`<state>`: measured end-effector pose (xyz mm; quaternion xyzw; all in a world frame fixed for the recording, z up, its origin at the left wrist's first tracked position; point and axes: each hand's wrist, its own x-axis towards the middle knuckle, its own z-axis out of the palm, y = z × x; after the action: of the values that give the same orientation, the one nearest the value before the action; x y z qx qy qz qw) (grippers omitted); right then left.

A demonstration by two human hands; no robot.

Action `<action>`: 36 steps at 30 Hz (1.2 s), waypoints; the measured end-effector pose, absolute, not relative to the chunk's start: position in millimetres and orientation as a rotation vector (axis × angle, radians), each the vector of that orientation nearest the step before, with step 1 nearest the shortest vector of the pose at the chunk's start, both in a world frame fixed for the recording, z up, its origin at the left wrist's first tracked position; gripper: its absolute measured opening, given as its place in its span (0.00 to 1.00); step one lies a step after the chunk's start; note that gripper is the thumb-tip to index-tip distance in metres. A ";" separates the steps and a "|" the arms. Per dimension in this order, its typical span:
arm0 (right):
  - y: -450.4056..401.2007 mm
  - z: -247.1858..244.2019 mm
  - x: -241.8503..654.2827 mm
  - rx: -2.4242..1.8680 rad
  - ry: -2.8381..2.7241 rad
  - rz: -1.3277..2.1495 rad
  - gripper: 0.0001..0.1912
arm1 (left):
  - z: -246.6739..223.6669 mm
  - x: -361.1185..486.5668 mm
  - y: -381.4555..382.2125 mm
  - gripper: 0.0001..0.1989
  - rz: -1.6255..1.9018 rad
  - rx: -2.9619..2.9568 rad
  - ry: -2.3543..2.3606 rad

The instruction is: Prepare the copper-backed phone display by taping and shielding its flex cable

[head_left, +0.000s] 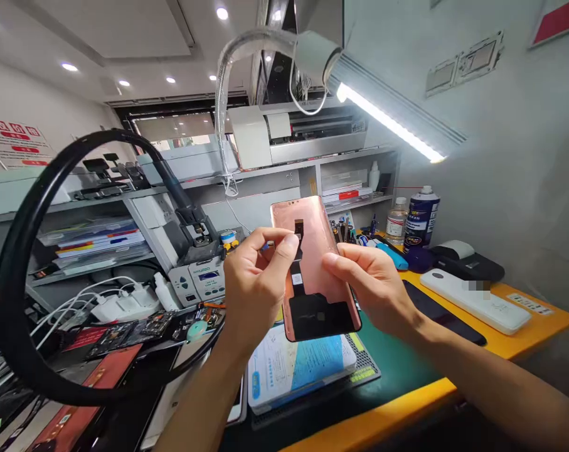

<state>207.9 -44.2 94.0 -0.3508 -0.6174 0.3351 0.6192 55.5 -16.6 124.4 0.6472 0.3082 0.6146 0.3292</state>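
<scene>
A phone screen panel [315, 276] with a copper-coloured back is held up above the bench, its back facing me. Its lower end is black, and a dark flex cable [297, 276] runs up the middle. My right hand [376, 282] grips the panel's right edge, thumb on the copper back. Between thumb and bent index finger, my left hand [265, 270] pinches the upper part of the flex cable. Its other fingers are partly hidden behind the thumb. Below the panel lies a blue and white box [298, 370] on a dark perforated mat.
A lit lamp [392, 119] hangs overhead on a bent neck. At left loops a thick black hose [18, 251] beside a soldering station [199, 279]. To the right are a white power bank [475, 301], a dark phone [441, 314] and a spray can [420, 220]. Phone parts [138, 333] crowd the left.
</scene>
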 end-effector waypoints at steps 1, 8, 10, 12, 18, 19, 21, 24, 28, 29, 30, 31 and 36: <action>-44.5 99.2 207.3 -0.792 -1.396 0.807 0.22 | 129.5 57.8 -16.9 0.07 1.629 1.664 0.780; -31.1 126.0 198.5 -0.692 -1.205 0.602 0.21 | 154.9 70.9 -16.9 0.04 1.863 1.589 0.739; -30.0 134.3 195.1 -0.650 -1.167 0.321 0.17 | 159.7 72.0 -17.5 0.04 1.882 1.584 0.740; -32.1 143.4 193.1 -0.627 -1.181 0.046 0.13 | 163.0 71.9 -18.4 0.05 1.874 1.589 0.753; -37.4 167.3 193.8 -0.662 -1.314 -0.269 0.03 | 167.1 66.8 -17.2 0.05 1.861 1.660 0.772; -36.5 169.7 194.5 -0.670 -1.309 -0.267 0.03 | 167.4 65.9 -16.0 0.05 1.859 1.647 0.760; -34.3 172.8 196.7 -0.693 -1.316 -0.174 0.05 | 167.8 64.2 -13.5 0.06 1.856 1.603 0.762; -32.1 173.4 200.6 -0.767 -1.411 0.249 0.06 | 168.2 62.3 -11.0 0.10 1.748 1.575 0.765; -29.4 170.4 201.6 -0.752 -1.432 0.727 0.08 | 168.0 62.2 -13.7 0.11 1.649 1.530 0.757; -28.1 169.6 200.6 -0.721 -1.416 0.768 0.09 | 167.7 62.4 -15.2 0.11 1.666 1.513 0.774; -26.6 168.8 199.2 -0.689 -1.397 0.797 0.09 | 167.4 62.3 -16.7 0.11 1.683 1.501 0.793; -25.0 168.1 197.6 -0.661 -1.378 0.825 0.10 | 167.1 61.8 -18.1 0.12 1.689 1.499 0.810; -20.2 166.6 190.6 -0.594 -1.279 0.994 0.11 | 165.7 55.5 -21.7 0.15 1.668 1.547 0.843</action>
<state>190.6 -20.2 166.6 -0.2617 -0.5629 0.4377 0.6504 55.5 -21.7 165.7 0.5972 0.3253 0.6441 0.3504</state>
